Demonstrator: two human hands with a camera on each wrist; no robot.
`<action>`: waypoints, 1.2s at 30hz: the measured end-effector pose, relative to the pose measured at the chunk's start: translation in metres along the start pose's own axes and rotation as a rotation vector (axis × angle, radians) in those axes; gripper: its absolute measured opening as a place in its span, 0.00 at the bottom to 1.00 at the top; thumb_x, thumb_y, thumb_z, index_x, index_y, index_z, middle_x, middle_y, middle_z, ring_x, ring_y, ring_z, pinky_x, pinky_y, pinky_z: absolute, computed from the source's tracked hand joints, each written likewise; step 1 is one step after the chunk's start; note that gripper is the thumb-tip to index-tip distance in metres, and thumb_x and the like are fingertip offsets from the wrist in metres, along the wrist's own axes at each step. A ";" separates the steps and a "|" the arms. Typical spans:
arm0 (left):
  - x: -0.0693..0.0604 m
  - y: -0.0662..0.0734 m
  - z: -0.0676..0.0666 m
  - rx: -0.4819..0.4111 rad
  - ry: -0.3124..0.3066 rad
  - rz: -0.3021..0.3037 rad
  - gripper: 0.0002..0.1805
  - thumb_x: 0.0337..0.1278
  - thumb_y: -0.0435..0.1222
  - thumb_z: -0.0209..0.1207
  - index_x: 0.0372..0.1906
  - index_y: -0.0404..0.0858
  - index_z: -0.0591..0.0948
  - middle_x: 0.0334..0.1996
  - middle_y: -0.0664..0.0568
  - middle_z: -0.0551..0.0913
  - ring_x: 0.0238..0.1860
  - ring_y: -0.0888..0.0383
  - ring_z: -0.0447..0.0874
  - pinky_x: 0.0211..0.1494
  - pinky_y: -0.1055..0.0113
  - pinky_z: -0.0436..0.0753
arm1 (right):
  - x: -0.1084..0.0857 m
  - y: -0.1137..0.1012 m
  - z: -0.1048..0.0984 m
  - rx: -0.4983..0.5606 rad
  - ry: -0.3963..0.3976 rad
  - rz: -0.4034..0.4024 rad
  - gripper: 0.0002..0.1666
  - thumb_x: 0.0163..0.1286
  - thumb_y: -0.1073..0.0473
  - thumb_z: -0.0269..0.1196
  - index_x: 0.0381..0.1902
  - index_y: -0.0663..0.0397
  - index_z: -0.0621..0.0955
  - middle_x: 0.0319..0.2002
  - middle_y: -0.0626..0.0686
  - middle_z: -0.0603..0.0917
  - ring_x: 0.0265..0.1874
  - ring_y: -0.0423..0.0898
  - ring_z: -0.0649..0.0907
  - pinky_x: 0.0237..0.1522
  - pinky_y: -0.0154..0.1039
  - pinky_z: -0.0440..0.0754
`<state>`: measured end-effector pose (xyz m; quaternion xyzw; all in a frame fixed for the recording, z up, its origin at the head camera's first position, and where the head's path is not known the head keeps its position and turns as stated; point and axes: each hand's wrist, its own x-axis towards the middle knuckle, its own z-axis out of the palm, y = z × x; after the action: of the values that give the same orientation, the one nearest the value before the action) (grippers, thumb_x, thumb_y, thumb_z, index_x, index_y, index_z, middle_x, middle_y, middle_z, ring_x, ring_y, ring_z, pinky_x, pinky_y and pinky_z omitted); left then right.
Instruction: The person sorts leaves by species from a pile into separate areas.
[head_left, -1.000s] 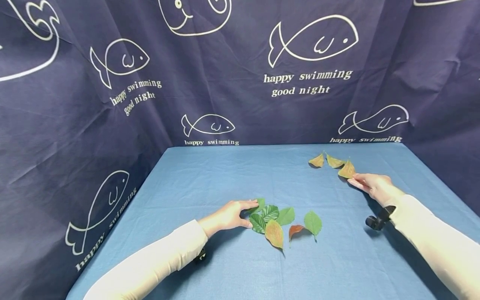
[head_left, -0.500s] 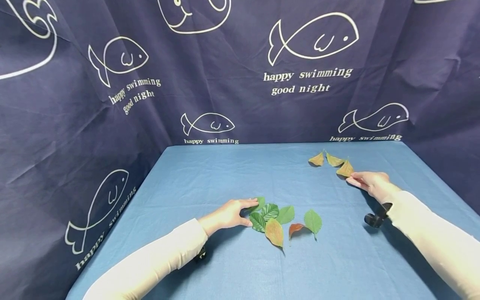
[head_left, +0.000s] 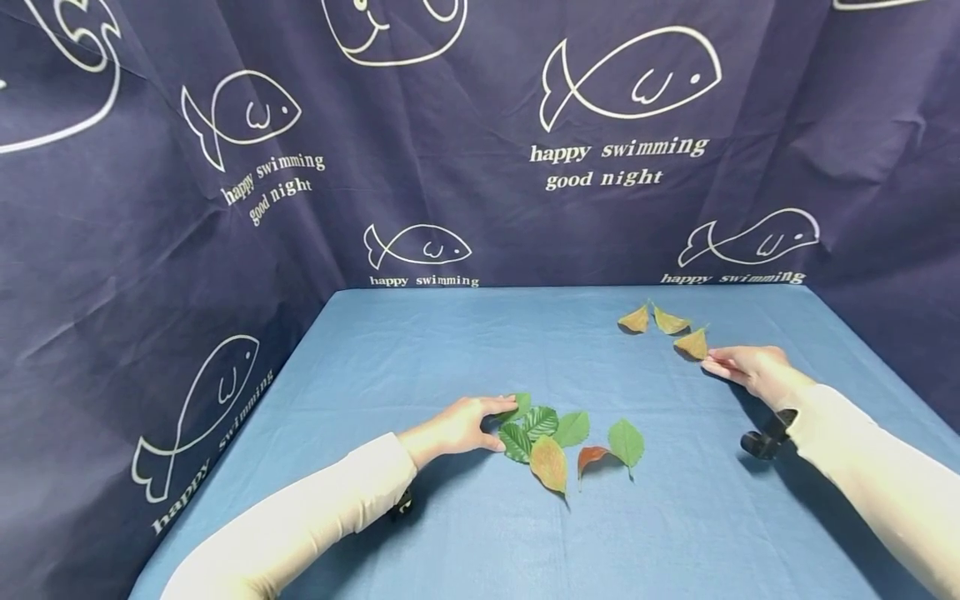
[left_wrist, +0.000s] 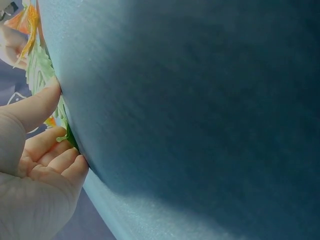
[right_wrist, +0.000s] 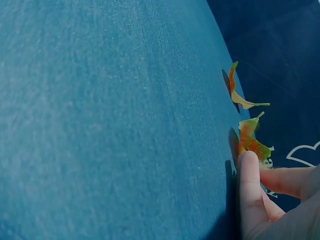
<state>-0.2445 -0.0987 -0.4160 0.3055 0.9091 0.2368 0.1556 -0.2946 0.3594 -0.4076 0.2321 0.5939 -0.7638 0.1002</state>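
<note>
At the far right of the blue table, my right hand (head_left: 757,371) pinches the edge of a yellow-brown leaf (head_left: 691,343) between thumb and fingertips. Two more yellowing leaves, one (head_left: 634,319) on the left and another (head_left: 670,321), lie just behind it. My left hand (head_left: 457,427) rests its fingers on a green leaf (head_left: 523,402), and its thumb touches a dark ribbed leaf (head_left: 514,442). In the left wrist view, the left thumb (left_wrist: 42,102) is spread apart from the bent fingers. The right thumb (right_wrist: 252,185) partly covers the pinched leaf in the right wrist view.
Beside the left hand lie another ribbed leaf (head_left: 540,422), a light green leaf (head_left: 573,429) and a large yellow-orange leaf (head_left: 549,465). A curled red leaf (head_left: 591,457) and a green leaf (head_left: 626,442) lie further right. Dark fish-print curtains (head_left: 495,183) border the table (head_left: 420,358).
My right hand has shifted slightly, and the leaf at its fingertips has turned a little, leaving a wider gap to the leaf behind. The left hand stays in place on the green leaves.
</note>
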 end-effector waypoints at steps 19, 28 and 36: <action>0.002 -0.002 0.001 0.003 0.001 0.001 0.38 0.52 0.37 0.69 0.70 0.42 0.69 0.72 0.53 0.65 0.74 0.50 0.59 0.74 0.51 0.62 | -0.010 0.001 0.003 -0.047 0.073 -0.044 0.15 0.64 0.72 0.61 0.18 0.55 0.79 0.16 0.49 0.85 0.19 0.40 0.86 0.31 0.32 0.87; 0.002 -0.001 0.001 0.005 -0.005 -0.005 0.38 0.52 0.37 0.69 0.70 0.42 0.69 0.72 0.53 0.65 0.74 0.50 0.59 0.74 0.52 0.63 | -0.016 0.000 0.011 -0.020 0.029 -0.047 0.12 0.62 0.73 0.62 0.21 0.56 0.78 0.16 0.50 0.85 0.20 0.41 0.87 0.32 0.31 0.87; 0.002 0.003 -0.002 0.040 -0.016 -0.006 0.38 0.52 0.37 0.69 0.70 0.42 0.69 0.73 0.53 0.64 0.74 0.50 0.60 0.74 0.51 0.63 | -0.022 -0.003 0.018 0.013 -0.057 -0.040 0.13 0.64 0.74 0.60 0.22 0.56 0.79 0.19 0.52 0.86 0.23 0.42 0.88 0.36 0.32 0.87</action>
<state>-0.2453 -0.0955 -0.4131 0.3076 0.9132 0.2157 0.1577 -0.2809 0.3401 -0.3907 0.1987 0.5906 -0.7757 0.1003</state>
